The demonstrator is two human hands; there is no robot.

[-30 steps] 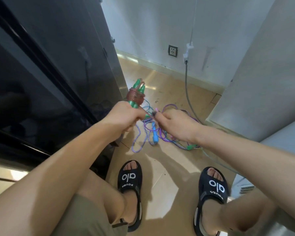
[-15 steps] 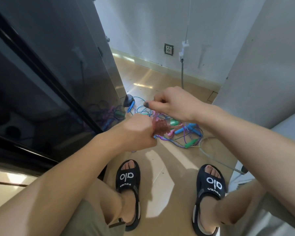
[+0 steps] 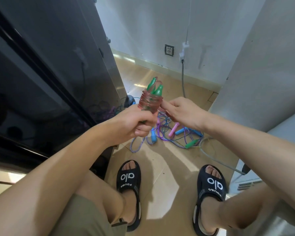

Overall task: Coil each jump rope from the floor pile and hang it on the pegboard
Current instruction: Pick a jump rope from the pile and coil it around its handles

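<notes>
Raised toward frame centre, left hand (image 3: 134, 123) grips the coiled rope (image 3: 150, 102); right hand (image 3: 182, 111) now pinches its loose end.

My left hand (image 3: 136, 122) fisted round the bundle, grip tight — my right hand (image 3: 182, 113) pinching beside it, both forearms reaching forward.

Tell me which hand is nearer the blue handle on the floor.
Left. The left hand hangs just above-left of the blue handle; the right hand is higher, to its right.
</notes>
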